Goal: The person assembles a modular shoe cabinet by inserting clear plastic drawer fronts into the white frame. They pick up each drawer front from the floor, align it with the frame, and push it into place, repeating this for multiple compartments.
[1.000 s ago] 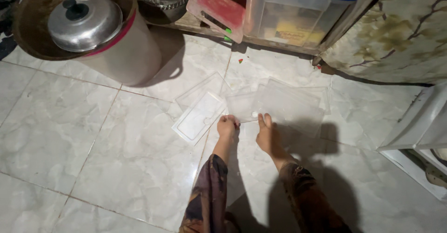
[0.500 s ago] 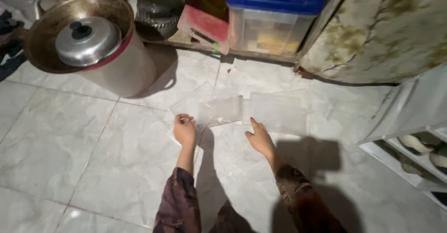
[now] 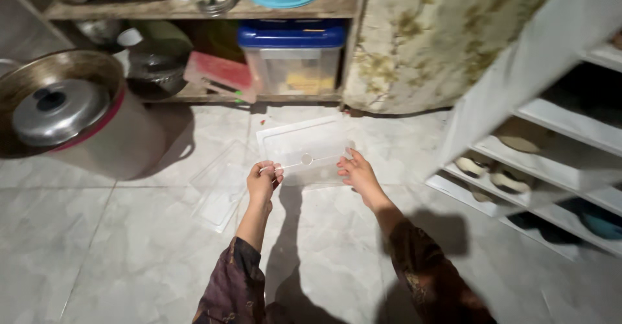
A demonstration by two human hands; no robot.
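Above the pale tiled floor, left hand and right hand pinch 1 clear plastic lid. Left of it lies another clear lid; farther left a steel pot; beyond, a blue-lidded tub.

Both arms stretched forward, dark patterned sleeves to the wrists, left hand fingers curled in a pinch, right hand fingers closed in a grip, thumb up.

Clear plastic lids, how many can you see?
2. One clear rectangular plastic lid is held up between the left hand and right hand. Another clear plastic lid lies on the tiled floor, left of the hands. More may be hidden.
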